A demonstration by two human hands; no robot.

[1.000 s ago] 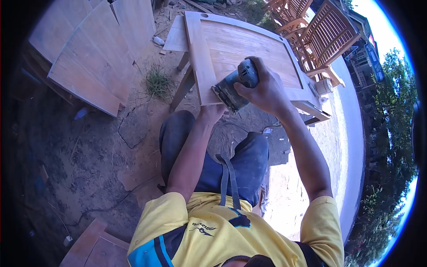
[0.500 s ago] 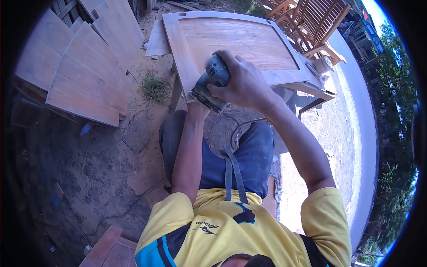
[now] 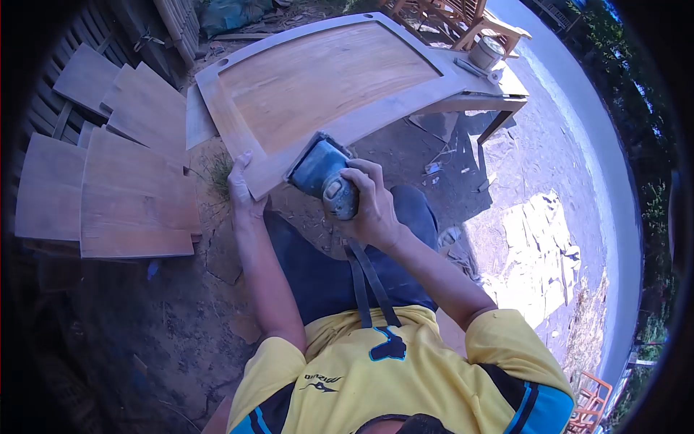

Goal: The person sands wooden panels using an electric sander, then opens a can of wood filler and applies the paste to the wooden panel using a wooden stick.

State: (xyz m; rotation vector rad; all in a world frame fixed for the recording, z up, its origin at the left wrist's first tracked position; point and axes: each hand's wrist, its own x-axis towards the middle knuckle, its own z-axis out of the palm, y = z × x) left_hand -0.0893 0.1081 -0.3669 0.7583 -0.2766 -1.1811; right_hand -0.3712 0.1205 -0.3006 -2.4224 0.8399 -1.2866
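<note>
A framed wooden panel [image 3: 311, 79] with a curved far edge lies on a low table [image 3: 473, 100]. My left hand [image 3: 244, 182] grips the panel's near left corner, with the thumb on top and the other fingers at its edge. In my right hand [image 3: 370, 202] is a dusty blue-grey power sander [image 3: 329, 173]. Its flat pad faces up and away from me, beside the panel's near edge. Whether the pad touches that edge I cannot tell.
Several flat boards [image 3: 137, 192] lean at the left by a slatted fence [image 3: 61, 108]. A can [image 3: 486, 53] and a small tool [image 3: 473, 70] sit on the table's right end. Wooden chairs [image 3: 448, 22] stand behind. A crumpled sheet [image 3: 531, 253] lies right.
The panel has turned and its near left corner has swung left, with my left hand now visible on it. My right hand has lowered and tipped the sander, so its pad now faces away. The view has shifted.
</note>
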